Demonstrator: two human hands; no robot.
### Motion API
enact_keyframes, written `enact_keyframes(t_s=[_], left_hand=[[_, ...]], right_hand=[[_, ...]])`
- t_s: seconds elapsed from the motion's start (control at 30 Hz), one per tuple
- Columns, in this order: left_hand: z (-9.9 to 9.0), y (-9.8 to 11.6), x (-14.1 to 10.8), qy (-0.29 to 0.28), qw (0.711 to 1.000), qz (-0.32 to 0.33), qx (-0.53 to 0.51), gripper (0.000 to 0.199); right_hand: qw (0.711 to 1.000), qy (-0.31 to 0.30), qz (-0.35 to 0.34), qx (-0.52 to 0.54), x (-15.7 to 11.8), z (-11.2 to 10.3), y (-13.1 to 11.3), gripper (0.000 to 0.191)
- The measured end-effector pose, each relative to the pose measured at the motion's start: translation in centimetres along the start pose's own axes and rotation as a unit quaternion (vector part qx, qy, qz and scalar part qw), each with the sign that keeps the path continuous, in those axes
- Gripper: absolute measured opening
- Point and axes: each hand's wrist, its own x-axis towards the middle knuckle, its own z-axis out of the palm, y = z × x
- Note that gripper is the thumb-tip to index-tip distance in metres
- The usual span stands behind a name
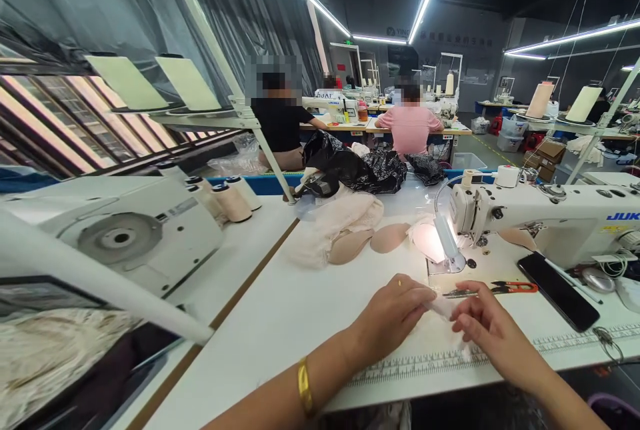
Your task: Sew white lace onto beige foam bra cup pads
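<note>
My left hand (397, 313) has its fingers pressed together on one end of a thin, pale piece of fabric (441, 307), above the white table. At the fabric's other side is my right hand (483, 327), its fingers curled and somewhat apart; whether it grips the fabric is unclear. Just beyond my fingers lie orange-handled thread snips (515, 287). A sewing machine (530, 210) stands behind, its lamp shining on a pale cup piece (427, 241). Beige cups (389, 238) joined to lace fabric (350, 217) stretch to its left.
A black phone (557, 291) lies at the right. A ruler strip (425, 367) runs along the front edge. Thread cones (233, 202) and another machine (125, 237) stand left. Black plastic bags (370, 167) sit behind the table; two people work farther back.
</note>
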Motion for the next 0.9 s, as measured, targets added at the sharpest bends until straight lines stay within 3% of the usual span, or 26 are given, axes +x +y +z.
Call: enact_keyframes(t_s=[0.1,0.17,0.2,0.23,0.27,0.3,0.33,0.37,0.43,0.5,0.6,0.73,0.9], left_hand=[[0.6,2.8,-1.5,0.006,0.999,-0.013,-0.042,0.028],[1.7,5.2,-3.2,-0.027,0.976,-0.112,-0.184,0.021],[2.4,6.4,-3.9,-0.07,0.93,-0.189,-0.309,0.021],[3.1,7.3,-4.5,-0.121,0.84,-0.268,-0.455,0.033],[3.8,8.1,-4.7,-0.137,0.735,-0.343,-0.568,0.048],[4.2,8.7,-4.7,-0.107,0.645,-0.399,-0.643,0.059],[4.4,9.0,-4.3,-0.047,0.583,-0.437,-0.683,0.065],[4.4,9.2,-3.7,0.036,0.554,-0.462,-0.691,0.063],[3.7,9.1,-2.1,0.182,0.549,-0.479,-0.66,0.053],[2.8,9.0,-0.8,0.241,0.556,-0.484,-0.631,0.048],[2.1,8.9,0.0,0.22,0.553,-0.496,-0.633,0.052],[2.2,9.0,0.1,0.2,0.536,-0.514,-0.64,0.05],[2.3,8.9,0.6,0.24,0.588,-0.488,-0.599,0.051]], right_hand=[[0.986,0.043,0.014,0.16,0.9,3.0,-0.8,0.049],[0.975,0.086,0.016,0.204,1.1,4.0,-0.5,0.048],[0.972,0.099,0.022,0.214,0.9,4.3,-0.2,0.048],[0.97,0.111,0.029,0.215,0.5,4.6,0.2,0.047],[0.969,0.123,0.034,0.211,-0.1,4.9,0.7,0.047],[0.969,0.133,0.034,0.204,-0.9,5.2,1.2,0.046],[0.969,0.146,0.029,0.197,-1.9,5.6,1.6,0.046],[0.968,0.16,0.025,0.19,-2.8,6.0,2.0,0.046],[0.965,0.181,0.023,0.189,-4.4,6.7,2.3,0.049],[0.961,0.185,0.032,0.204,-5.1,7.0,1.9,0.057],[0.947,0.186,0.048,0.256,-4.6,6.5,0.6,0.071],[0.942,0.198,0.051,0.267,-3.4,5.4,-0.1,0.071],[0.946,0.232,0.038,0.223,-3.5,6.1,0.6,0.069]])
